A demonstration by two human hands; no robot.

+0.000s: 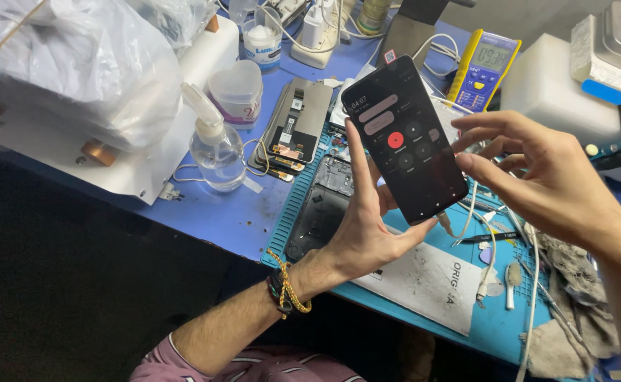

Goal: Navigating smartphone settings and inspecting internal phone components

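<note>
My left hand (360, 230) holds a black smartphone (403, 138) upright above the bench, thumb along its left edge. The screen is lit and shows dark buttons and one red round button. My right hand (536, 173) hovers just right of the phone, fingers spread and curled, forefinger close to the phone's right edge; it holds nothing. A woven bracelet sits on my left wrist. Under the phone lies an opened phone body (324, 205) on a teal work mat (498, 325).
A clear pump bottle (215, 145), a heart-shaped plastic box (237, 92) and a detached phone panel (297, 120) stand left of the mat. A yellow multimeter (483, 67) is behind. White cables, a paper sheet (423, 279) and grey rags (572, 283) crowd the right.
</note>
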